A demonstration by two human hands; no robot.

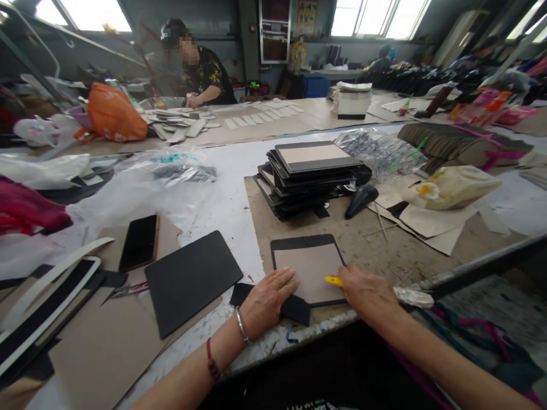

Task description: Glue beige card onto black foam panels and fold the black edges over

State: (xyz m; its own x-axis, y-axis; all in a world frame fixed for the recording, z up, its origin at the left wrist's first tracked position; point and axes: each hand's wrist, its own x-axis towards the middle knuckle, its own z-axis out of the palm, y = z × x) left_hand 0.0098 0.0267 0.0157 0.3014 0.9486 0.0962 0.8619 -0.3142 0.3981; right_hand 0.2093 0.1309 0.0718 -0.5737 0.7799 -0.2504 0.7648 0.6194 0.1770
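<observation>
Right fingers (349, 277) clamp yellow tool (333, 281), left fingers (284, 275) unclenched | panel (314, 267) beneath, apparently mid-work | stack (314, 154) beyond: done or waiting, unclear

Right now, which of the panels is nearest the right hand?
The beige-faced panel lying alone in front of the stacked panels, its right edge by the right hand. Those sit farther back; the plain black panel lies left of the left hand.

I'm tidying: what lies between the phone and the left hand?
In the head view, a dark panel and, by the left hand, the end of a dark strip.
</observation>
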